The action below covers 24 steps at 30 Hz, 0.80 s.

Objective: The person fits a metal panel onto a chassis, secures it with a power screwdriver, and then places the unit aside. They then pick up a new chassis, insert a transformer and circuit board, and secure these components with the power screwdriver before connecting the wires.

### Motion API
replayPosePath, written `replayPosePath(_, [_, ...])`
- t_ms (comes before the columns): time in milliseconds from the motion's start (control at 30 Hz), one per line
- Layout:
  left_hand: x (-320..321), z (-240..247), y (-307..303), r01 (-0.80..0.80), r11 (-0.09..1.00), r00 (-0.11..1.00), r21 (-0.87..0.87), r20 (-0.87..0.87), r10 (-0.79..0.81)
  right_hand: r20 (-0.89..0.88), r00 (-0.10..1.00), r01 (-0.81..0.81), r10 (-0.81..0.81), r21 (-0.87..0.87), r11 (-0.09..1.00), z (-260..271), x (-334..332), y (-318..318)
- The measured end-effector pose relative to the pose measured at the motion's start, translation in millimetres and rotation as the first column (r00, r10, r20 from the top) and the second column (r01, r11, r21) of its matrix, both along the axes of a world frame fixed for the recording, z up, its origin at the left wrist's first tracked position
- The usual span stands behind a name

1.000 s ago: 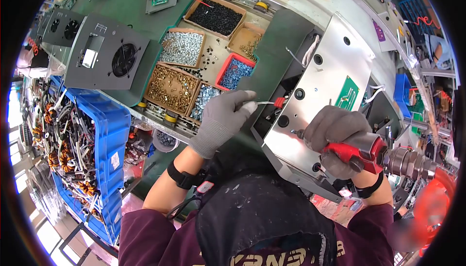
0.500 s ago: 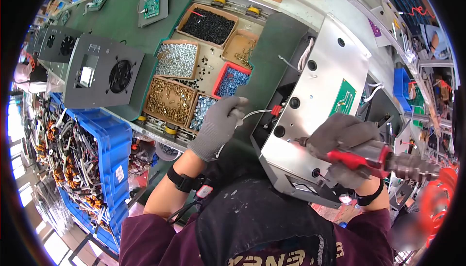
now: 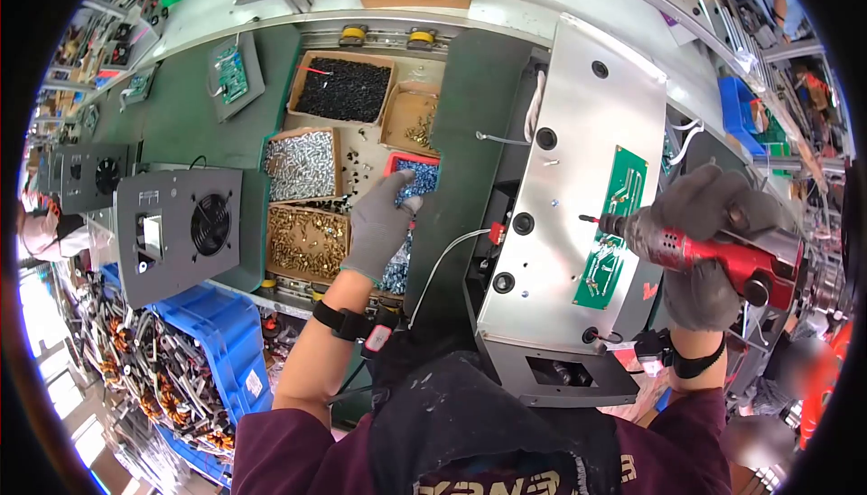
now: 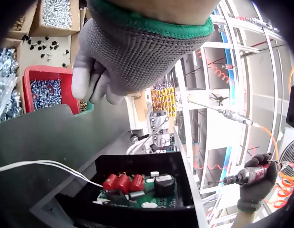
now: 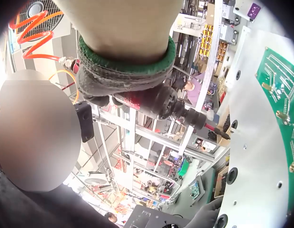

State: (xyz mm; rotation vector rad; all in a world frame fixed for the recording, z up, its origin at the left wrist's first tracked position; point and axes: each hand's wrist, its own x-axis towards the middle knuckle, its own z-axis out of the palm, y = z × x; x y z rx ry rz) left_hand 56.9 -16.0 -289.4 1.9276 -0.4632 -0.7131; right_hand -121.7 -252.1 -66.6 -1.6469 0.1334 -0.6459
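My gloved left hand (image 3: pixel 381 228) is at the red bin (image 3: pixel 396 163) of small blue screws, fingers bent toward it; in the left wrist view the left hand (image 4: pixel 123 61) hangs beside the red bin (image 4: pixel 66 85) with nothing visible in its fingers. My right hand (image 3: pixel 713 247) grips a red power screwdriver (image 3: pixel 695 251), its bit pointing left above the silver metal panel (image 3: pixel 551 314). The panel carries a green circuit board (image 3: pixel 601 265) and black round grommets. A white cable with a red connector (image 3: pixel 497 233) comes out at the panel's left side.
Cardboard trays of black screws (image 3: pixel 343 90), silver screws (image 3: pixel 302 165) and brass screws (image 3: pixel 307 242) lie around the red bin. Grey housings with fans (image 3: pixel 185 224) stand at the left. Below them is a blue crate (image 3: pixel 221 328) beside heaped wired parts.
My left hand has let go of the white cable and moved up to the red bin. The screwdriver in my right hand has lifted from the panel's lower left and shifted up and right.
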Motion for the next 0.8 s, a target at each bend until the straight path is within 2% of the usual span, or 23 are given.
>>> replayPosePath(33, [3,6,-3,0.039,0.981,0.940,0.189,0.326,-0.100,0.054,0.998,-0.022,0.024,-0.029,0.999,-6,3,-6])
replayPosePath(67, [6,12,-5,0.011,0.929,0.768,0.371,0.591,-0.245,0.108,0.993,-0.043,0.049,-0.058,0.997,-13,6,-11])
replayPosePath(100, [8,15,-6,0.046,0.924,0.850,0.381,0.471,-0.237,0.134,0.991,-0.025,0.033,-0.060,0.998,-19,9,-12])
replayPosePath(133, [10,12,-5,0.051,0.923,0.849,0.383,0.470,-0.242,0.132,0.991,-0.020,0.027,-0.058,0.998,-21,10,-13])
replayPosePath(200, [10,2,-1,0.086,0.928,0.864,0.362,0.437,-0.250,0.055,0.992,-0.124,0.117,0.128,0.984,-25,13,-13])
replayPosePath(233, [9,2,0,0.086,0.927,0.865,0.366,0.434,-0.252,-0.117,0.993,0.006,0.010,0.138,0.990,-16,19,-6])
replayPosePath(267, [7,2,1,0.094,0.926,0.881,0.365,0.404,-0.248,-0.118,0.993,0.006,0.011,0.143,0.990,-20,21,-2])
replayPosePath(333, [3,1,3,0.101,0.926,0.896,0.365,0.371,-0.244,-0.001,0.994,0.107,-0.109,0.214,0.971,-30,23,3])
replayPosePath(467, [-7,1,1,0.108,0.925,0.923,0.363,0.308,-0.229,0.032,0.992,0.112,-0.121,0.213,0.971,-39,26,-1])
replayPosePath(533, [-11,2,-1,0.126,0.923,0.936,0.365,0.265,-0.232,0.090,0.995,0.028,-0.033,0.060,0.998,-43,26,-8])
replayPosePath(567, [-13,0,-1,0.130,0.927,0.930,0.351,0.280,-0.237,0.091,0.995,0.031,-0.036,0.059,0.998,-45,25,-9])
replayPosePath(633, [-14,1,-3,0.134,0.932,0.923,0.336,0.300,-0.241,0.105,0.992,-0.065,0.069,-0.045,0.997,-47,24,-12])
replayPosePath(733, [-16,9,-6,0.154,0.928,0.927,0.340,0.275,-0.254,0.114,0.988,-0.093,0.109,-0.136,0.986,-44,26,-8])
replayPosePath(767, [-17,16,-7,0.173,0.928,0.939,0.329,0.229,-0.257,0.130,0.988,-0.041,0.079,-0.270,0.962,-38,30,-5])
replayPosePath(800, [-20,20,-9,0.194,0.929,0.948,0.316,0.184,-0.261,0.132,0.988,-0.036,0.074,-0.272,0.962,-40,31,-1])
